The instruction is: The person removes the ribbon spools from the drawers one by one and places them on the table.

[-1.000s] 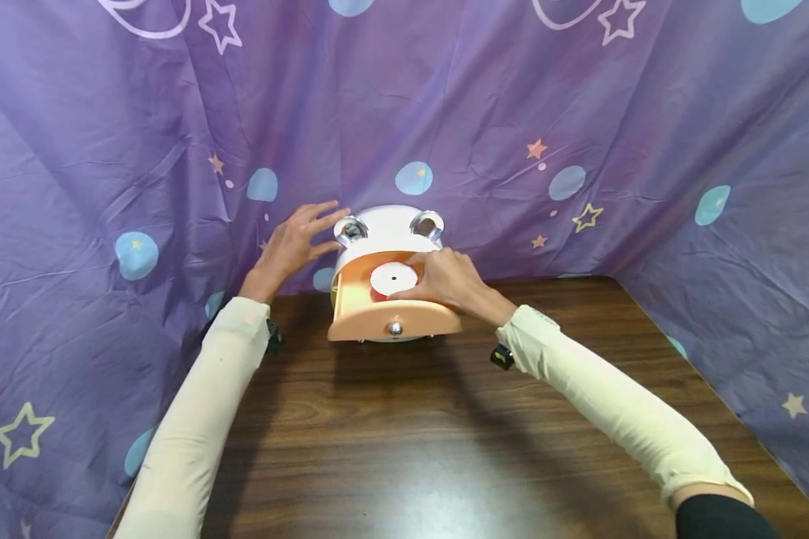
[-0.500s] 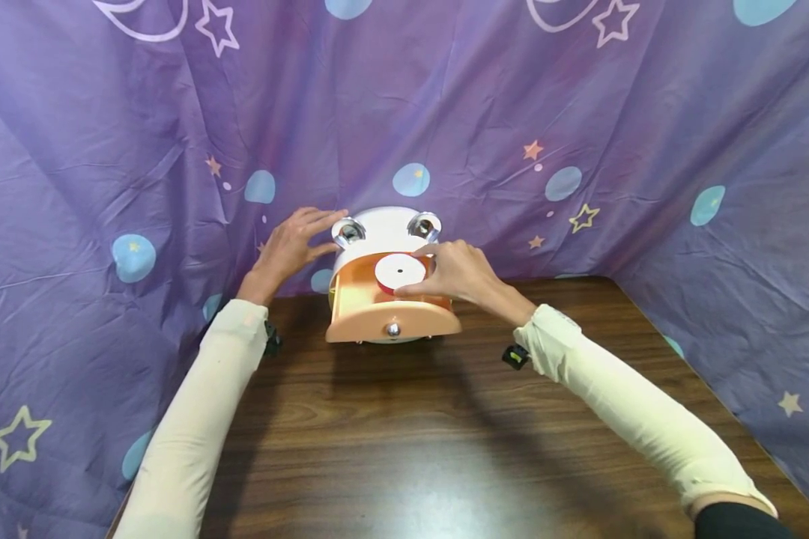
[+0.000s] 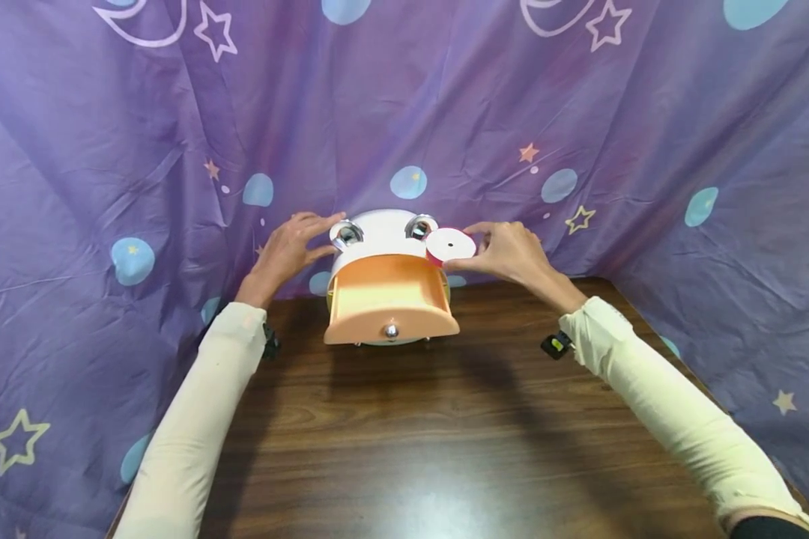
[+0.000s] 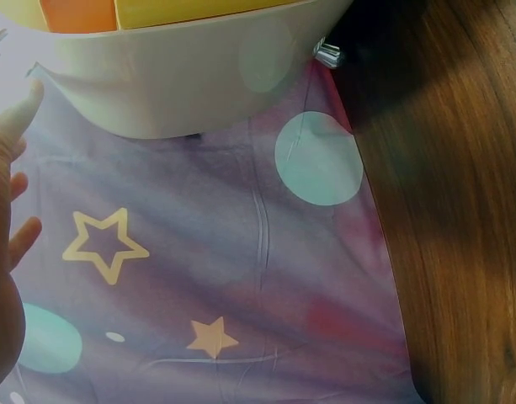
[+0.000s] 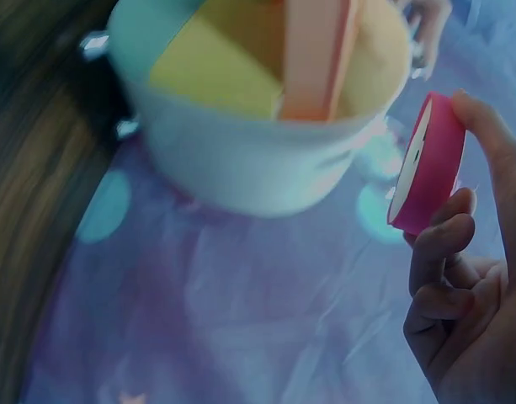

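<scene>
On the counter (image 3: 445, 434) the round white box (image 3: 384, 224) has its orange drawer (image 3: 387, 299) pulled out and bare, while the left hand (image 3: 286, 251) rests flat-fingered on the box and the right hand (image 3: 512, 251) pinches the pink tape roll (image 3: 449, 245) just beside it, clear of the drawer.

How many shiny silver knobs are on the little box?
3 show: one silver knob on the orange drawer's front, one on top by the left hand, one on top beside the pink tape roll. Others may be hidden.

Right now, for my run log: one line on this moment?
left hand: rests on white box | right hand: pinches pink roll | orange drawer: open
</scene>
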`<act>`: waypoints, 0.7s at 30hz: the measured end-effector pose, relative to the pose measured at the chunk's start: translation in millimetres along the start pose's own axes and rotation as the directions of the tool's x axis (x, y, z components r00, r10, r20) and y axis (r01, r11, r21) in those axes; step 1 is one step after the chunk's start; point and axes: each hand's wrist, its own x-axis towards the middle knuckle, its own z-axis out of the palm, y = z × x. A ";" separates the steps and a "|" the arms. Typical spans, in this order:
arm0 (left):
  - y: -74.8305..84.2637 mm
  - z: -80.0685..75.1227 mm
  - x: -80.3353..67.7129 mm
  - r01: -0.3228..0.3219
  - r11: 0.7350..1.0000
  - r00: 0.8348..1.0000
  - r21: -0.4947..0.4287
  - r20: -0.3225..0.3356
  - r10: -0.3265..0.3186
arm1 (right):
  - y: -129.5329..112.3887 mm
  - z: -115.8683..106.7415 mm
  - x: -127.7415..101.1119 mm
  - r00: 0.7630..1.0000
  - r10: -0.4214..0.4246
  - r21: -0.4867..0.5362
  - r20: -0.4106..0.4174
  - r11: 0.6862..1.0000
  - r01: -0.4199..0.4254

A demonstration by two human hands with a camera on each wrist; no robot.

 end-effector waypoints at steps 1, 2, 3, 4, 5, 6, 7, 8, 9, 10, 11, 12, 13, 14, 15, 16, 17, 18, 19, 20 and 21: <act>-0.2 0.2 -0.6 0.001 1.000 1.000 0.000 0.003 -0.001 | 7.8 -0.1 0.6 1.000 0.008 -0.003 -0.002 1.000 -0.008; -0.5 0.4 -1.1 0.002 1.000 1.000 -0.002 0.005 -0.002 | 16.0 0.3 1.3 1.000 0.011 -0.009 -0.006 1.000 -0.011; -0.5 0.5 -1.5 0.003 1.000 1.000 -0.002 0.009 -0.003 | 24.2 0.6 2.0 1.000 0.016 -0.016 -0.011 1.000 -0.016; -0.3 0.3 -1.7 0.003 1.000 1.000 -0.003 0.010 -0.003 | 32.4 1.1 2.8 1.000 0.020 -0.025 -0.017 0.999 -0.020; -0.3 0.4 -2.0 0.003 1.000 1.000 -0.002 0.010 -0.003 | 40.6 1.9 3.5 0.999 0.027 -0.036 -0.022 0.999 -0.027; -0.4 0.5 -2.4 0.003 1.000 1.000 0.000 0.009 -0.003 | 48.2 2.7 3.7 0.999 0.032 -0.047 -0.024 0.998 -0.033; -0.2 0.4 -2.6 0.002 1.000 1.000 0.001 0.008 -0.002 | 55.2 3.5 3.8 0.999 0.039 -0.055 -0.024 0.998 -0.040; -0.1 0.4 -2.8 0.001 1.000 1.000 0.003 0.006 -0.001 | 61.7 4.7 3.5 0.999 0.050 -0.059 -0.021 0.997 -0.051; -0.2 0.4 -2.9 0.001 1.000 1.000 0.006 0.004 -0.001 | 67.9 6.1 2.9 0.998 0.062 -0.058 -0.016 0.996 -0.063; -0.3 0.5 -3.1 0.000 1.000 1.000 0.007 0.002 0.000 | 73.3 7.8 2.1 0.997 0.074 -0.056 -0.010 0.996 -0.074; -0.3 0.6 -3.2 -0.001 1.000 1.000 0.006 0.000 0.001 | 78.4 9.6 0.9 0.996 0.086 -0.054 -0.005 0.995 -0.086; -0.6 0.8 -3.1 -0.003 1.000 1.000 0.004 -0.002 0.003 | 83.0 11.6 -0.5 0.996 0.092 -0.050 -0.001 0.994 -0.092; -1.0 1.0 -2.8 -0.004 1.000 1.000 0.003 -0.005 0.004 | 87.7 13.8 -1.9 0.995 0.100 -0.047 -0.001 0.994 -0.100; -1.2 1.0 -2.6 -0.008 1.000 1.000 0.003 -0.008 0.008 | 92.2 16.1 -3.1 0.994 0.107 -0.045 0.002 0.993 -0.107; -1.3 0.9 -2.4 -0.008 1.000 1.000 0.002 -0.009 0.008 | 96.8 18.7 -4.2 0.994 0.113 -0.043 0.004 0.993 -0.113; -1.5 0.8 -2.0 -0.009 1.000 1.000 0.001 -0.011 0.009 | 101.2 21.0 -5.6 0.993 0.117 -0.044 0.008 0.992 -0.117; -1.4 0.7 -1.6 -0.009 1.000 1.000 0.000 -0.012 0.009 | 105.9 23.7 -6.9 0.993 0.120 -0.047 0.012 0.992 -0.119; -1.7 0.7 -1.2 -0.009 1.000 1.000 0.001 -0.013 0.009 | 110.5 26.2 -8.3 0.992 0.124 -0.051 0.017 0.991 -0.123; -1.7 0.7 -0.9 -0.007 1.000 1.000 0.002 -0.012 0.007 | 115.4 28.8 -9.9 0.991 0.128 -0.056 0.027 0.990 -0.127; -1.7 0.8 -0.8 -0.005 1.000 1.000 0.003 -0.009 0.005 | 119.9 31.5 -11.6 0.990 0.136 -0.059 0.038 0.989 -0.133; -2.2 1.5 -0.8 -0.002 1.000 1.000 0.003 -0.007 0.002 | 124.6 34.2 -13.7 0.989 0.141 -0.063 0.047 0.988 -0.138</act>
